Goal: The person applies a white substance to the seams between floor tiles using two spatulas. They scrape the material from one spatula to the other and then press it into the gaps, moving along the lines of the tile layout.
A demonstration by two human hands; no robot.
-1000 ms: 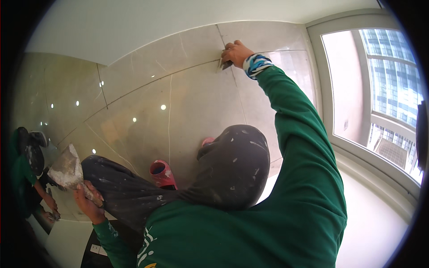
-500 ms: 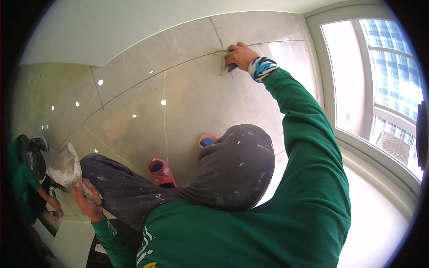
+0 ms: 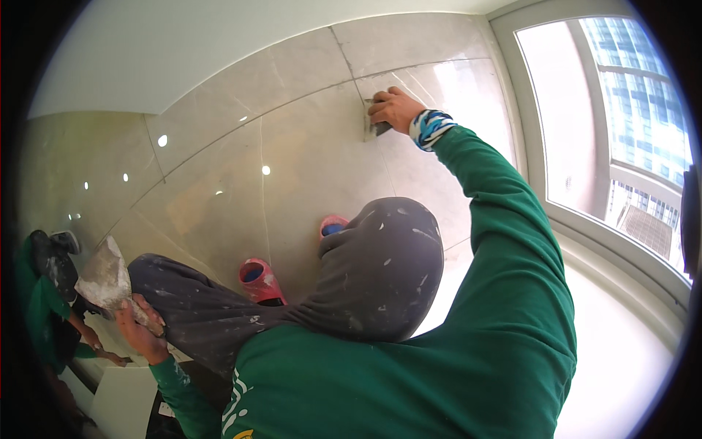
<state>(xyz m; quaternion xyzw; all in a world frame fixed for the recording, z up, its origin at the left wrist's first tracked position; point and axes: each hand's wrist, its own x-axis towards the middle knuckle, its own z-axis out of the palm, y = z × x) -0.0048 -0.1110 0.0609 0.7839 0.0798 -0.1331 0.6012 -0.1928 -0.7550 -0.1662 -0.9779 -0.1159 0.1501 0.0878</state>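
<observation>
Since the earlier frame, the scraper point(image 3: 382, 129) has been drawn by the right hand point(image 3: 398, 111) a little nearer the body, away from the joint crossing point(image 3: 353, 78). Nearest, the trowel point(image 3: 107, 278) is held in the left hand point(image 3: 142, 333), its handle wrapped by the fingers and its broad blade coated with pale matter; it is best kept level and off the trousers point(image 3: 395, 249), which are already spattered. Farther out, the scraper is gripped from above in the right hand, fingers bunched, over the tile point(image 3: 307, 161) close by the crossing; whether the whole edge is in contact cannot be told. For an even stroke, the edge should be pressed evenly and the pull kept in line with the joint. The right arm is stretched far out, so pressure may be lost there and steadier control gained closer in

As for room, bare tile is left between the scraper and the pink clogs point(image 3: 257, 282), by which a long pull would be limited. Open floor is offered to the left, bounded by the co-worker point(image 3: 47, 293). On the right, the window frame point(image 3: 528, 132) is well apart from the right hand; beyond, the floor is closed off by the white wall point(image 3: 219, 44)
</observation>
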